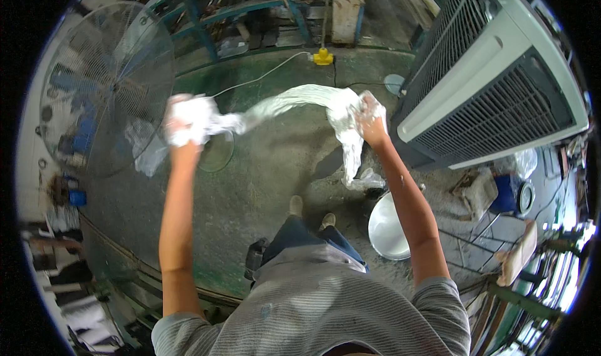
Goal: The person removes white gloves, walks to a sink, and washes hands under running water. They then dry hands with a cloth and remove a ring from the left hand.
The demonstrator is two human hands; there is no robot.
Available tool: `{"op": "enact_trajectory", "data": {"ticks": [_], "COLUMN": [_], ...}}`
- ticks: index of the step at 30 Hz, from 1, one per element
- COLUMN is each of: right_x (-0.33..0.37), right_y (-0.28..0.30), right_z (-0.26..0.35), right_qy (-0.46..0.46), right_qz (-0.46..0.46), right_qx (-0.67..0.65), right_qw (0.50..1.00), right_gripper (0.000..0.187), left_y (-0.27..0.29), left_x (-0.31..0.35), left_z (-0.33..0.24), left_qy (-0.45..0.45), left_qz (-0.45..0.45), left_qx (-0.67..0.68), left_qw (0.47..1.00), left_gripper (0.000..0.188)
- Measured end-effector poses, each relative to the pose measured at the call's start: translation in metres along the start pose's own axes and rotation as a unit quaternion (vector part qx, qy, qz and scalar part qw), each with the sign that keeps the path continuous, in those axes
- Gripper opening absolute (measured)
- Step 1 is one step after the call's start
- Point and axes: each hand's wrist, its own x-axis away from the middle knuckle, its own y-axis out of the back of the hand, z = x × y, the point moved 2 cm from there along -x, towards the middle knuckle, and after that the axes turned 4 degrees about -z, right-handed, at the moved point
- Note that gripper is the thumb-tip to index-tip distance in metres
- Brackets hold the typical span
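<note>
A long strand of glossy white, soft stretchy material [303,96] hangs in the air between my two hands, arching up in the middle. My left hand [176,123], smeared by motion, is closed on a thick white clump at the strand's left end. At the right end, my right hand [370,119] grips the same material with bent fingers, partly coated in white. From this grip a loose tail dangles toward the floor. What the material is made of cannot be told.
A large fan [113,87] stands at left and a big grey-white air cooler [494,83] at right. Below my right forearm sits a white bucket [389,227]. A yellow socket block [323,56] with cables lies ahead. Clear plastic [149,149] rests by the fan. A blue drum [513,196] is farther right.
</note>
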Motion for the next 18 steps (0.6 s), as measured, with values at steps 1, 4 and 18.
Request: {"op": "enact_trajectory", "data": {"ticks": [1, 4, 18], "right_x": [-0.012, -0.04, -0.075], "right_y": [-0.006, -0.029, -0.035], "right_z": [0.02, 0.09, 0.215], "right_qy": [-0.04, -0.015, 0.09], "right_qz": [0.026, 0.09, 0.21], "right_qx": [-0.038, -0.063, -0.309], "right_qw": [0.998, 0.994, 0.923], "right_gripper": [0.022, 0.025, 0.051], "left_y": [-0.03, -0.084, -0.094], "left_x": [0.011, 0.041, 0.032], "left_z": [-0.003, -0.003, -0.054], "left_qy": [-0.015, -0.062, 0.027], "left_qz": [0.062, 0.196, 0.059], "left_qx": [-0.025, -0.14, 0.155], "left_qw": [0.998, 0.969, 0.986], "left_gripper": [0.037, 0.074, 0.062]}}
